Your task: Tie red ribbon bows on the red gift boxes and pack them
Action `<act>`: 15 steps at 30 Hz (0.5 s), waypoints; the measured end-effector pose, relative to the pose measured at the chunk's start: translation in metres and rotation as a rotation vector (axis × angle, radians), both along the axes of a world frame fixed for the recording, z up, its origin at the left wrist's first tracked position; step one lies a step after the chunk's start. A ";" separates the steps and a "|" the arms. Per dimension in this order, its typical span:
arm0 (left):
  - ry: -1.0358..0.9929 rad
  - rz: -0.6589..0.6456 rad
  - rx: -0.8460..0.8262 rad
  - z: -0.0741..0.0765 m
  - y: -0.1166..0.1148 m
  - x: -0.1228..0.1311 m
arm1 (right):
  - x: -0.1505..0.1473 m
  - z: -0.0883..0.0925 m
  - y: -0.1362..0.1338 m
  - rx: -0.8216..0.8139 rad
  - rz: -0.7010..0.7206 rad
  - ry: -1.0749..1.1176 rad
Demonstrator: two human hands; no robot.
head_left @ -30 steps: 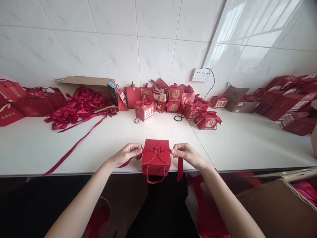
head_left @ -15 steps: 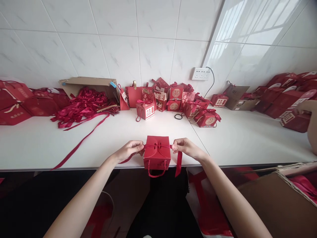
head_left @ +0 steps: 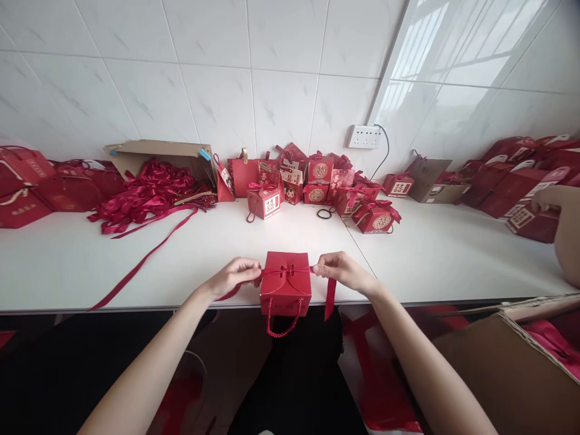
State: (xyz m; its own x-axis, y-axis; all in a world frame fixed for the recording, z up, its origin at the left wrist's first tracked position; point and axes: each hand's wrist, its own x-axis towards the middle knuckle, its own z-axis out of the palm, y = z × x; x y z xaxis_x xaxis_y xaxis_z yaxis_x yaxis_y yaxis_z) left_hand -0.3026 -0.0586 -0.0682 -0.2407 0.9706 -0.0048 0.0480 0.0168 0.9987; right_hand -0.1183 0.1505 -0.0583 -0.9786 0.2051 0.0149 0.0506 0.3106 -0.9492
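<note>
From the head, looking forward and down across the table (head_left: 217,241).

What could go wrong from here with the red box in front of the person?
Uneven pulling by the left hand and right hand, which hold the ribbon on either side of the red box, might drag the box askew. The box sits at the front edge of the table, its rope handle hanging past it, so a tug could perhaps tip it off.

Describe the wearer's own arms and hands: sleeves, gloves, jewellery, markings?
Left hand and right hand: ungloved, no rings visible. Left forearm and right forearm: bare as far as they show, with no sleeve, watch, bracelet or marking visible. Finer detail is too small to tell.
</note>
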 end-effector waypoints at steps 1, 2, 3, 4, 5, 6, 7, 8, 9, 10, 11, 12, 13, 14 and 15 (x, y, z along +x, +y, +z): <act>-0.041 0.001 -0.005 -0.007 0.001 0.002 | -0.001 -0.008 -0.001 -0.044 0.002 -0.002; -0.080 0.003 -0.008 -0.013 0.002 0.003 | -0.003 -0.016 -0.003 -0.091 -0.001 0.003; -0.113 0.005 -0.004 -0.018 0.003 0.005 | -0.004 -0.023 -0.005 -0.135 -0.007 0.017; -0.135 0.005 0.003 -0.022 0.003 0.006 | -0.005 -0.028 -0.008 -0.172 -0.016 0.035; -0.142 -0.002 0.004 -0.024 0.004 0.007 | -0.006 -0.032 -0.010 -0.201 -0.025 0.055; -0.141 -0.006 0.004 -0.025 0.004 0.007 | -0.006 -0.034 -0.013 -0.225 -0.031 0.070; -0.136 -0.002 0.004 -0.025 0.004 0.008 | -0.005 -0.035 -0.015 -0.244 -0.033 0.074; -0.125 0.006 0.003 -0.025 0.004 0.009 | -0.005 -0.035 -0.017 -0.256 -0.034 0.069; -0.106 0.017 -0.004 -0.025 0.004 0.010 | -0.004 -0.034 -0.018 -0.265 -0.035 0.058; -0.083 0.027 -0.014 -0.025 0.004 0.011 | -0.003 -0.033 -0.020 -0.269 -0.041 0.046; -0.058 0.038 -0.026 -0.025 0.004 0.012 | -0.002 -0.032 -0.021 -0.270 -0.049 0.038; -0.032 0.049 -0.038 -0.025 0.004 0.013 | -0.001 -0.031 -0.022 -0.269 -0.058 0.034; -0.005 0.061 -0.048 -0.024 0.003 0.015 | 0.000 -0.030 -0.024 -0.269 -0.066 0.034; 0.025 0.074 -0.051 -0.023 0.002 0.016 | 0.001 -0.029 -0.025 -0.268 -0.073 0.033; 0.060 0.088 -0.050 -0.021 0.001 0.017 | 0.001 -0.028 -0.026 -0.266 -0.078 0.029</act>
